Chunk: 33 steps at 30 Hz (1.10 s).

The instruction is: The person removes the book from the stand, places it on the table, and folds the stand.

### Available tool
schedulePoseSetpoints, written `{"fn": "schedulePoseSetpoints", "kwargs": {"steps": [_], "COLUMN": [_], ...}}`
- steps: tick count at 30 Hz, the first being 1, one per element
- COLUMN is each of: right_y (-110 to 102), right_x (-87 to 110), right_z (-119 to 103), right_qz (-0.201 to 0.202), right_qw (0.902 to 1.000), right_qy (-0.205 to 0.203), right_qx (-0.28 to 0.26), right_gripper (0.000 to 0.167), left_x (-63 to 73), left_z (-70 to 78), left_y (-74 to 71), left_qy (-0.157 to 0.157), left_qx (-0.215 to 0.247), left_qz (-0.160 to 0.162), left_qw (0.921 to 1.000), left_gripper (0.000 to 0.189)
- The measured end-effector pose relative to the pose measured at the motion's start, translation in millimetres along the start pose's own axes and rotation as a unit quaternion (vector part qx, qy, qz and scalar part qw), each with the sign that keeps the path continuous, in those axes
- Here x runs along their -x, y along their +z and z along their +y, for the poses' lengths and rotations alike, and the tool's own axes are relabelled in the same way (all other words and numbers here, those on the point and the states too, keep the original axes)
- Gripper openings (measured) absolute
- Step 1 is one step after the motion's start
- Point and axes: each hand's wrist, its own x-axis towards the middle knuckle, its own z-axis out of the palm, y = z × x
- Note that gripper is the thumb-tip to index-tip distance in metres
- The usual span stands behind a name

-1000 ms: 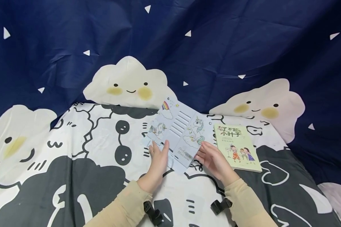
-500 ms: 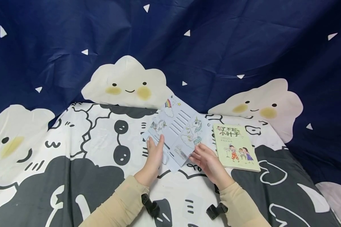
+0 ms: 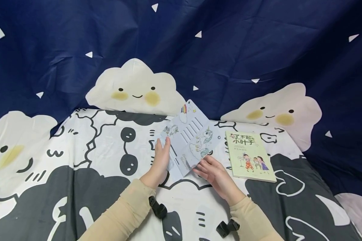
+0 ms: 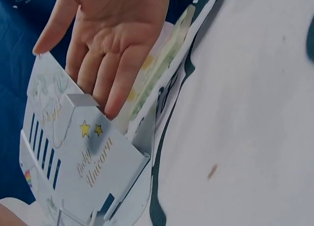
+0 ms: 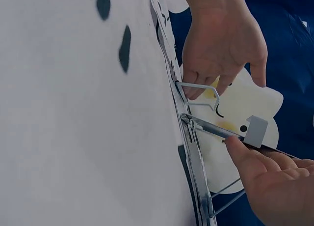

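A pale blue book stand (image 3: pixel 184 142) with unicorn pictures and slots stands unfolded and slanted on the bedspread. My left hand (image 3: pixel 160 164) is at its left edge, thumb raised and fingers extended. On the other side, my right hand (image 3: pixel 218 179) touches the lower right edge with fingers nearly straight. The left wrist view shows the right palm facing the stand's lettered ledge (image 4: pixel 100 155), some fingertips hidden behind it. In the right wrist view a wire leg (image 5: pixel 216 94) crosses before the left fingers, and the right thumb lies by the panel near a metal clip (image 5: pixel 256 131).
A light green book (image 3: pixel 251 159) lies flat right of the stand, close to the right hand. The black-and-white patterned bedspread (image 3: pixel 181 197) spreads beneath everything. Behind it hangs a navy fabric (image 3: pixel 229 50) with white triangles and smiling clouds.
The book stand has turned clockwise, its top corner moving right and its bottom corner left. Both hands have shifted left with it, the right hand farther. The green book stays in place.
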Motion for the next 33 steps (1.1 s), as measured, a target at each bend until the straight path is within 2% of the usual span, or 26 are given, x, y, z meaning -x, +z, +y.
{"fn": "schedulePoseSetpoints", "kwargs": {"steps": [6, 12, 21, 27, 33], "right_y": [6.1, 12.1, 21.3, 24.7, 28.3], "right_x": [0.7, 1.1, 4.6, 6.4, 8.5], "right_z": [1.7, 3.7, 3.7, 4.3, 3.3], "right_qz": [0.003, -0.022, -0.016, -0.025, -0.033], "right_qw": [0.9999, 0.9997, 0.9999, 0.9996, 0.9989], "right_qy": [-0.001, -0.006, -0.002, -0.004, -0.005], "right_qx": [0.011, 0.006, 0.003, 0.014, 0.032], "right_gripper": [0.056, 0.058, 0.059, 0.059, 0.060], "left_x": [-6.4, -13.3, -23.4, -31.1, -33.2], "left_z": [1.5, 1.5, -0.3, 2.6, 3.5], "left_y": [-1.3, -3.1, -6.7, -7.3, -7.1], "left_qy": [0.010, 0.022, 0.029, 0.033, 0.033], "left_qx": [-0.025, -0.046, -0.065, -0.081, -0.087], "left_qz": [0.008, 0.008, -0.008, -0.022, -0.039], "left_qw": [0.9996, 0.9987, 0.9974, 0.9959, 0.9949], "left_gripper": [0.083, 0.084, 0.083, 0.083, 0.082]}}
